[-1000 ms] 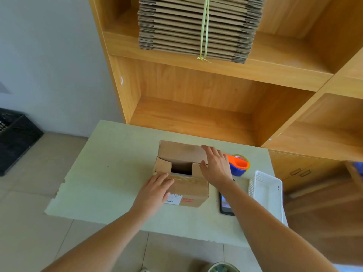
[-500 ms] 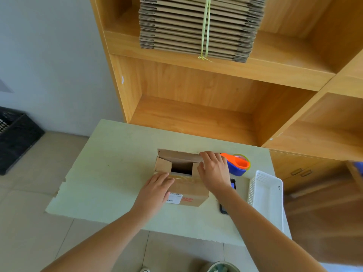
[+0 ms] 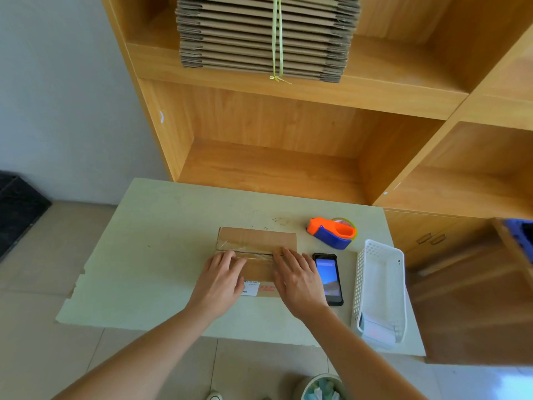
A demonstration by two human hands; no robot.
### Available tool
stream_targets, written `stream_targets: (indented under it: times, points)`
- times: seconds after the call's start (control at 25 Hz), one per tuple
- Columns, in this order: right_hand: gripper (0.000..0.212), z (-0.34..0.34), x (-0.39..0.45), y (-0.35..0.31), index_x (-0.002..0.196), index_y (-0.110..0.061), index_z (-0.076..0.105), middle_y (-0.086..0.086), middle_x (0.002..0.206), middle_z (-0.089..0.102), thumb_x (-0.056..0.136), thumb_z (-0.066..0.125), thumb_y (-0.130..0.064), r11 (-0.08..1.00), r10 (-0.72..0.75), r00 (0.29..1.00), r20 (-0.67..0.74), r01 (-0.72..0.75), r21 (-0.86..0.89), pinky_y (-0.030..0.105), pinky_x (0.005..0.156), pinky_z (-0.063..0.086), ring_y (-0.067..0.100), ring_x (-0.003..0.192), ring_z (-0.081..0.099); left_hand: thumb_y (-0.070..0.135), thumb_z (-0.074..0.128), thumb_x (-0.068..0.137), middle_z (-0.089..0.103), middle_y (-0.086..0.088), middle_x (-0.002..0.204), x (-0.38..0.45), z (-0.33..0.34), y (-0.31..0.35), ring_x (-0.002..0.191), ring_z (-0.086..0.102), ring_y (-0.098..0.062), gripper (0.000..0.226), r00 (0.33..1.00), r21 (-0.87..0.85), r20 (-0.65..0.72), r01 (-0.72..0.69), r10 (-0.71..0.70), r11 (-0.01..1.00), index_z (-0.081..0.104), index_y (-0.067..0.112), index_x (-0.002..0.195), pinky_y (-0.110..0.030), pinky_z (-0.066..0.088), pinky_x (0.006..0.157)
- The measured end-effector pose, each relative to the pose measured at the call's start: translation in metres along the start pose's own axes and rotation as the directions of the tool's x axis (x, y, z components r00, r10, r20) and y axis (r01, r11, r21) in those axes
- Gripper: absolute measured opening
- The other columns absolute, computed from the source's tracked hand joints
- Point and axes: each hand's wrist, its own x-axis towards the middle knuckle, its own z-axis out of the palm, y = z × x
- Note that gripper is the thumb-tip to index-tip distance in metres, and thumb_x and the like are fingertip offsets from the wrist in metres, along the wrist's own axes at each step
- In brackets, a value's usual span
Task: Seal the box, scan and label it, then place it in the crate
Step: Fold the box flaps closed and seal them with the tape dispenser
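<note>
Both the left hand (image 3: pixel 220 280) and the right hand (image 3: pixel 297 280) press flat, grip relaxed with fingers straight, on the closed flaps of the small brown cardboard box (image 3: pixel 258 241) on the pale green table (image 3: pixel 161 249).

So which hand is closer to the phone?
Right. The right hand presses the box right beside the phone; the left hand lies on the box's far side.

**A:** where's the open room on that table (image 3: pixel 150 255)?

**B:** The whole left half is bare, plus a strip behind the box (image 3: pixel 256 241). The right side's crowded: phone (image 3: pixel 328 280) just beside the box, tape dispenser (image 3: pixel 331 232) behind the phone, white basket (image 3: pixel 380 287) along the right edge. The shelf unit (image 3: pixel 288 174) walls off the back.
</note>
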Motion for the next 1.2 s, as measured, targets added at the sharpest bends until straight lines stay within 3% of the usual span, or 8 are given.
stream_targets:
  times: [0.12,0.24,0.36,0.56,0.68,0.8,0.96,1.2]
  points:
    - [0.045,0.001,-0.001,-0.001,0.138,-0.012,0.061,0.011,0.141,0.06,0.098,0.058,-0.031,1.0,0.012,1.0,0.021,-0.012,0.01,0.049,0.108,0.045,0.032,0.126,0.059,0.025,0.054,0.092,0.052,-0.007,0.135,0.005,0.001,0.0,0.118,0.055,-0.029,0.045,1.0,0.006,-0.03,0.003,-0.003,1.0,0.054,0.009,0.135,-0.039,0.046,0.102]
    - [0.046,0.001,-0.003,-0.001,0.141,-0.013,0.058,0.011,0.144,0.058,0.098,0.057,-0.031,0.999,0.022,0.999,0.033,-0.022,0.023,0.05,0.11,0.044,0.032,0.129,0.057,0.039,0.032,0.101,0.013,-0.009,0.166,0.005,0.008,-0.003,0.152,0.017,-0.025,0.066,0.997,-0.015,0.035,0.064,-0.064,0.998,0.015,0.007,0.157,-0.04,0.023,0.122]
    - [0.045,0.002,-0.002,0.0,0.14,-0.014,0.059,0.01,0.143,0.059,0.099,0.055,-0.031,0.999,0.025,0.999,0.03,-0.027,0.047,0.05,0.109,0.043,0.031,0.129,0.057,0.055,0.002,0.096,-0.013,-0.005,0.164,0.002,0.02,-0.006,0.153,-0.009,-0.021,0.074,0.989,0.014,0.106,0.105,-0.106,0.994,-0.008,0.011,0.156,-0.037,0.005,0.125]
    - [0.033,0.0,0.016,0.021,0.129,-0.014,0.063,0.005,0.129,0.065,0.1,0.051,-0.025,0.99,-0.003,0.999,-0.049,0.01,0.139,0.041,0.093,0.046,0.028,0.109,0.061,0.056,0.002,0.097,-0.011,-0.003,0.165,0.002,0.029,-0.009,0.153,-0.009,-0.018,0.074,0.989,0.015,0.081,0.124,-0.125,0.992,-0.005,0.012,0.156,-0.038,0.007,0.125]
    - [0.03,-0.001,0.037,0.056,0.123,-0.008,0.066,0.008,0.12,0.069,0.095,0.06,-0.018,0.978,0.131,0.989,-0.069,-0.117,0.17,0.043,0.087,0.048,0.033,0.103,0.063,0.055,0.0,0.098,-0.015,-0.002,0.165,0.002,0.032,-0.009,0.152,-0.014,-0.017,0.071,0.986,0.042,0.087,0.136,-0.139,0.99,-0.01,0.014,0.156,-0.038,0.005,0.125]
    - [0.03,0.007,0.057,0.103,0.121,-0.007,0.065,0.014,0.115,0.069,0.094,0.059,-0.018,0.949,0.295,0.953,0.065,-0.3,0.101,0.042,0.087,0.045,0.037,0.101,0.061,0.055,-0.002,0.099,-0.018,-0.001,0.165,0.001,0.035,-0.01,0.152,-0.017,-0.016,0.071,0.986,0.089,0.093,0.131,-0.139,0.987,-0.012,0.014,0.155,-0.036,0.001,0.123]
    - [0.043,0.032,0.076,0.163,0.141,-0.011,0.049,0.013,0.142,0.055,0.102,0.047,-0.029,0.88,0.457,0.833,0.311,-0.475,-0.022,0.04,0.105,0.037,0.034,0.13,0.048,0.055,0.001,0.101,-0.014,-0.001,0.166,0.001,0.039,-0.011,0.152,-0.013,-0.015,0.07,0.986,0.1,0.084,0.136,-0.144,0.986,-0.007,0.014,0.156,-0.036,0.003,0.122]
    - [0.046,0.061,0.093,0.204,0.146,-0.012,0.045,0.014,0.145,0.052,0.103,0.042,-0.029,0.875,0.465,0.773,0.432,-0.476,-0.089,0.038,0.107,0.037,0.033,0.134,0.046,0.054,0.003,0.102,-0.014,0.001,0.166,0.001,0.04,-0.012,0.152,-0.013,-0.013,0.069,0.986,0.107,0.082,0.134,-0.143,0.985,-0.008,0.014,0.157,-0.035,0.004,0.122]
